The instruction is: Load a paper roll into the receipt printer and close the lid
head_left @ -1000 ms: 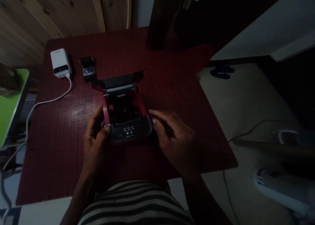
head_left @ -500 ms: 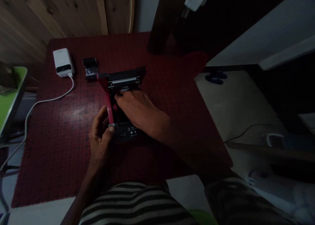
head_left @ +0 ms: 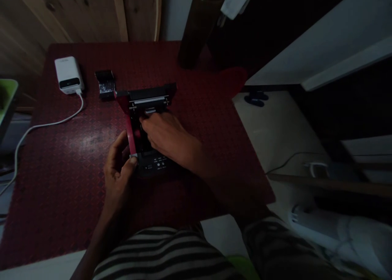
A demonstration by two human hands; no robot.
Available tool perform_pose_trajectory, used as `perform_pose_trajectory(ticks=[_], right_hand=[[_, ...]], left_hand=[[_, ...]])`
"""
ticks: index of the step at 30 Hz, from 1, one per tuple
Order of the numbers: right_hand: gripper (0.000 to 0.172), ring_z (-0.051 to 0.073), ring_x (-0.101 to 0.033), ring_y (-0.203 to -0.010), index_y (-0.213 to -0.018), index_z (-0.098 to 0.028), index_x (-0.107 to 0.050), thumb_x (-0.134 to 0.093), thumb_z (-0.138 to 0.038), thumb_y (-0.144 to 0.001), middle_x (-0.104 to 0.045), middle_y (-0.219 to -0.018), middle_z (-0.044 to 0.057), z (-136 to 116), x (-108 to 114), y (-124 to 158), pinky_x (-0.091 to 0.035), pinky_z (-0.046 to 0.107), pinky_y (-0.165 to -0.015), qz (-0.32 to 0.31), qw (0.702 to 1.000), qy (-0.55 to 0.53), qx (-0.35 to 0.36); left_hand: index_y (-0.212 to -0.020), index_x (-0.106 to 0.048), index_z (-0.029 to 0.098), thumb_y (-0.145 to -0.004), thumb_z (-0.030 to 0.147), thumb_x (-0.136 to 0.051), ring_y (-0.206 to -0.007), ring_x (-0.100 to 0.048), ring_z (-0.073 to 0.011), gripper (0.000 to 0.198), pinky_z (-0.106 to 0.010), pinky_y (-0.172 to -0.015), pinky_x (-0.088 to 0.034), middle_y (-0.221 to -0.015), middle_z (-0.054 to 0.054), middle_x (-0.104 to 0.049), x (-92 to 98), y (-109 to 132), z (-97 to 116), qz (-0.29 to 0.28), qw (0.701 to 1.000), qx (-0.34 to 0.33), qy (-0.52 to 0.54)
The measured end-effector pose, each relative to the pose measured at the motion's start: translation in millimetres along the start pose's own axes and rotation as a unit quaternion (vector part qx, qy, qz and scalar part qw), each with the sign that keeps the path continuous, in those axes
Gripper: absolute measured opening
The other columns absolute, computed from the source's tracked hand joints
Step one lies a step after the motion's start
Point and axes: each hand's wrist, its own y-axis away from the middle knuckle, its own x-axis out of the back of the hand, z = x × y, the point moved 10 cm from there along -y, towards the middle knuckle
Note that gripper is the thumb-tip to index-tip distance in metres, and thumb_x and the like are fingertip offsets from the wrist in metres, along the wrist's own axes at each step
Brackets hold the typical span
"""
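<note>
A black and red device (head_left: 153,163) lies on the red patterned table (head_left: 79,182) with its lid (head_left: 148,94) raised at the far side. My left hand (head_left: 118,165) grips the device's left side, thumb on the near corner and fingers against the red edge. My right hand (head_left: 167,137) reaches into the device's inside from the right. Its fingers are bent down near the hinge, and their tips are hidden, so what they touch there cannot be made out. A small black roll-like item (head_left: 106,85) lies beyond the device to the left.
At the back left lies a white power bank (head_left: 69,74) with a white cable (head_left: 58,122) running off to the left. A tall dark bottle (head_left: 199,27) stands at the back edge. A red round item (head_left: 234,80) is at the right corner. Slippers (head_left: 256,98) are on the floor.
The whole view has shifted a little, so table, device and hands appear farther left. Both hands keep nearly the same places on the device.
</note>
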Motion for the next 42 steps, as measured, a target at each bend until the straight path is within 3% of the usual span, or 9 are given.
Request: perform_pose_trajectory(ticks=[7,10,14,19,21,28,33,38,42], right_hand=[[0.035,0.03,-0.079,-0.122,-0.135,-0.018,-0.076,-0.059,-0.005,-0.108,-0.084,-0.128,0.014,-1.1,21.4,25.5,-0.06,0.039,-0.103,0.013,0.998,-0.014,-0.051],[0.027,0.03,-0.079,-0.118,-0.125,-0.021,-0.079,-0.071,-0.008,-0.101,-0.085,-0.123,0.009,14.2,43.7,58.5,-0.061,0.043,-0.104,0.128,0.987,-0.093,-0.038],[0.024,0.026,-0.079,-0.108,-0.118,-0.029,-0.081,-0.081,-0.02,-0.096,-0.086,-0.119,0.001,79.4,62.6,108.4,-0.063,0.045,-0.1,0.334,0.913,-0.234,-0.028],[0.031,0.026,-0.079,-0.103,-0.115,-0.026,-0.078,-0.087,-0.038,-0.087,-0.085,-0.115,0.003,183.3,-2.5,107.5,-0.063,0.043,-0.094,0.415,0.795,-0.42,-0.14],[0.033,0.027,-0.078,-0.108,-0.115,-0.025,-0.076,-0.086,-0.04,-0.086,-0.084,-0.117,0.004,198.2,-34.5,91.2,-0.062,0.043,-0.098,0.391,0.787,-0.446,-0.171],[0.029,0.025,-0.074,-0.11,-0.12,-0.021,-0.074,-0.074,-0.03,-0.092,-0.083,-0.122,0.007,180.5,-67.6,62.7,-0.058,0.041,-0.1,0.328,0.864,-0.335,-0.185],[0.041,0.028,-0.076,-0.117,-0.129,-0.02,-0.073,-0.077,-0.026,-0.089,-0.083,-0.131,0.011,180.6,-69.6,66.7,-0.061,0.046,-0.104,0.316,0.869,-0.34,-0.172],[0.055,0.029,-0.077,-0.126,-0.144,-0.023,-0.07,-0.078,-0.025,-0.089,-0.078,-0.147,0.015,178.2,-78.6,105.7,-0.063,0.049,-0.106,0.329,0.849,-0.368,-0.187],[0.028,0.025,-0.078,-0.094,-0.119,-0.023,-0.08,-0.075,-0.026,-0.092,-0.084,-0.112,0.009,158.4,-89.2,153.0,-0.064,0.041,-0.085,0.313,0.846,-0.372,-0.22]], left_hand=[[-0.155,-0.076,0.038,-0.1,0.047,-0.088,-0.148,-0.072,-0.0353,0.057,-0.046,-0.12,-0.063,-0.164,-0.007,-0.072,2.2,0.8,-4.5,-0.003,1.0,0.015,-0.005],[-0.155,-0.075,0.037,-0.1,0.05,-0.088,-0.151,-0.07,-0.037,0.059,-0.047,-0.117,-0.065,-0.163,-0.008,-0.072,1.9,1.1,-3.6,-0.002,1.0,0.022,-0.014],[-0.154,-0.076,0.034,-0.099,0.048,-0.087,-0.147,-0.072,-0.035,0.058,-0.042,-0.111,-0.067,-0.162,-0.008,-0.074,5.1,1.2,-3.0,0.01,0.999,0.017,-0.041],[-0.155,-0.076,0.034,-0.1,0.044,-0.083,-0.147,-0.071,-0.0328,0.056,-0.04,-0.115,-0.063,-0.16,-0.007,-0.074,8.6,1.4,-6.4,0.019,0.998,0.02,-0.05],[-0.155,-0.076,0.035,-0.1,0.044,-0.083,-0.145,-0.073,-0.0329,0.056,-0.041,-0.114,-0.064,-0.158,-0.006,-0.075,8.0,1.2,-6.0,0.018,0.998,0.021,-0.048],[-0.155,-0.076,0.036,-0.1,0.042,-0.081,-0.15,-0.069,-0.0339,0.057,-0.042,-0.12,-0.06,-0.16,-0.005,-0.074,9.2,1.1,-5.4,0.025,0.997,0.024,-0.063],[-0.157,-0.074,0.036,-0.099,0.049,-0.083,-0.143,-0.073,-0.0347,0.06,-0.045,-0.116,-0.063,-0.16,-0.007,-0.074,8.4,1.5,-6.8,0.016,0.998,0.025,-0.056],[-0.154,-0.077,0.036,-0.099,0.045,-0.083,-0.147,-0.071,-0.0343,0.056,-0.045,-0.119,-0.061,-0.159,-0.007,-0.074,7.0,2.0,-4.0,0.018,0.998,0.026,-0.052],[-0.152,-0.077,0.035,-0.098,0.045,-0.083,-0.148,-0.07,-0.0356,0.055,-0.046,-0.118,-0.063,-0.158,-0.006,-0.075,6.4,2.2,-4.6,0.019,0.998,0.035,-0.049]])
